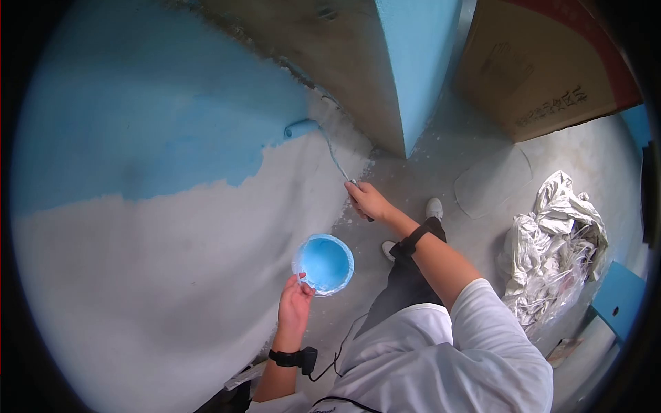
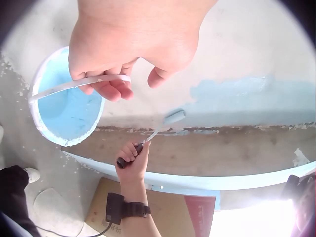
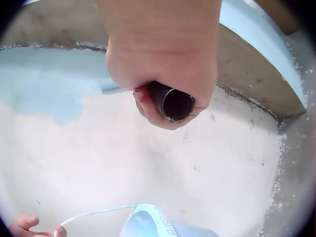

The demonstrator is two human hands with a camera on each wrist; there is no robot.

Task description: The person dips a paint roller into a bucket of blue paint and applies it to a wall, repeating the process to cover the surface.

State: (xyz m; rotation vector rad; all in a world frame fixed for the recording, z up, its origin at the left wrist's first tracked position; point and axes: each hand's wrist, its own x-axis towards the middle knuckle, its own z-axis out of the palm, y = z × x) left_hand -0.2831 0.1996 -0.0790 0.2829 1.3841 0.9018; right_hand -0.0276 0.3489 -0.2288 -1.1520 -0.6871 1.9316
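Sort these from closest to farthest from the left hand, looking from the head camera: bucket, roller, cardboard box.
1. The bucket: it hangs by its handle from the left hand, just above it in the picture.
2. The roller: higher up, against the wall at the edge of the blue paint.
3. The box: far off at top right.

Roller handle (image 3: 174,104) mostly inside right hand (image 3: 163,54)

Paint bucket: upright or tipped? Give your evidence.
Upright: the bucket hangs by its handle from the left hand, mouth facing up.
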